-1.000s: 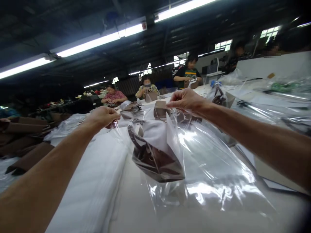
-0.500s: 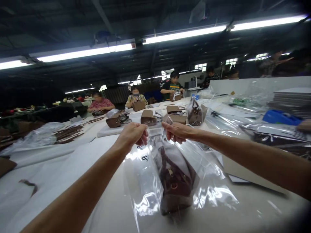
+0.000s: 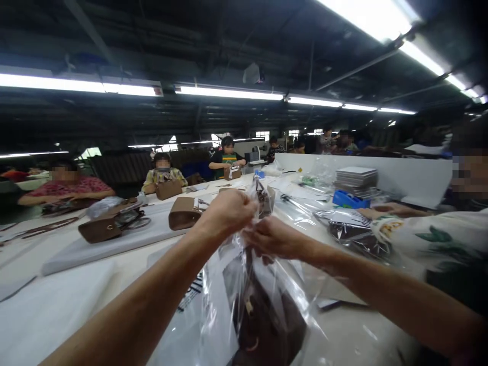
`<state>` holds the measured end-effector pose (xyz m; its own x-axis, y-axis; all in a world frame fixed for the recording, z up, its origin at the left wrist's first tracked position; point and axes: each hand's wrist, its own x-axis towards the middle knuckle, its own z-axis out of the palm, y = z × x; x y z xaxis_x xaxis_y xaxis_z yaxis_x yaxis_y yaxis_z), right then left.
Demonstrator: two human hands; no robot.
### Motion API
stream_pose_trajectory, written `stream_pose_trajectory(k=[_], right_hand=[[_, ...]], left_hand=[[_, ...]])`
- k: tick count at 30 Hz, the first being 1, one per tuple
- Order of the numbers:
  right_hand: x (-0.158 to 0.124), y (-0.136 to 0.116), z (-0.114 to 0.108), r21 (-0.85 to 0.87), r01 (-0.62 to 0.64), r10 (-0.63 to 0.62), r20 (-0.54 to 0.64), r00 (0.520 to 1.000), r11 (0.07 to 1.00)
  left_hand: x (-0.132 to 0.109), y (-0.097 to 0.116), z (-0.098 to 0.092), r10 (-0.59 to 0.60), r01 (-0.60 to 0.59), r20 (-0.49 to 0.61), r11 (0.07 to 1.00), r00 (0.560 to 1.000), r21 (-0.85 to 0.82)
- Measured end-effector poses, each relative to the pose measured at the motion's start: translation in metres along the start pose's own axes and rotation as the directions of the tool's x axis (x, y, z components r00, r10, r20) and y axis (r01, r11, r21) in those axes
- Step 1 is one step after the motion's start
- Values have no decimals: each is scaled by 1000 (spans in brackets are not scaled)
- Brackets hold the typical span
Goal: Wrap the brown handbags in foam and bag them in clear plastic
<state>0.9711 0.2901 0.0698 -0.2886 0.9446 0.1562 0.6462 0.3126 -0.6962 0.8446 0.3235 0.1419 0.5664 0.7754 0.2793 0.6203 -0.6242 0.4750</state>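
A clear plastic bag (image 3: 229,300) hangs in front of me with a dark brown handbag (image 3: 267,320) inside it. My left hand (image 3: 227,213) is closed in a fist on the gathered top of the bag. Just below and to the right, my right hand (image 3: 272,238) is also closed, pinching the bag's neck. The two hands touch each other. Black print shows on the bag's left side. The bag's lower end runs out of view at the bottom.
A long white table (image 3: 57,300) carries tan handbags (image 3: 185,212) and a brown one (image 3: 101,229). Several people sit along its far side. On the right a co-worker's sleeve (image 3: 423,239) lies near another bagged item (image 3: 354,236), a blue tape dispenser (image 3: 348,199) and stacked cards (image 3: 356,179).
My hands have come together from apart, bunching the bag's open top into a neck. The view has swung right and the bag hangs closer and lower.
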Motion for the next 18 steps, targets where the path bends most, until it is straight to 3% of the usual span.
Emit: stream_pose_trajectory(k=[2, 4, 7, 10, 15, 18], right_hand=[[-6, 2, -38, 66, -98, 100, -34, 994, 993], [-11, 3, -85, -32, -191, 184, -154, 971, 981], [-7, 5, -155, -213, -333, 224, -414, 882, 918], [11, 23, -207, -300, -435, 228, -535, 814, 849], [62, 97, -246, -280, -635, 406, -572, 713, 720], [90, 156, -246, -320, -656, 461, -508, 728, 684]], left_hand=[[7, 2, -7, 144, -157, -105, 980, 984, -124], [9, -6, -11, 188, -228, -205, 954, 961, -192], [1, -42, 1, 63, -93, -125, 962, 990, -255], [-15, -100, 33, -72, 68, -2, 954, 997, -293], [-47, -197, 83, -303, 324, 114, 892, 946, -314], [-67, -242, 106, -369, 399, 155, 871, 916, -287]])
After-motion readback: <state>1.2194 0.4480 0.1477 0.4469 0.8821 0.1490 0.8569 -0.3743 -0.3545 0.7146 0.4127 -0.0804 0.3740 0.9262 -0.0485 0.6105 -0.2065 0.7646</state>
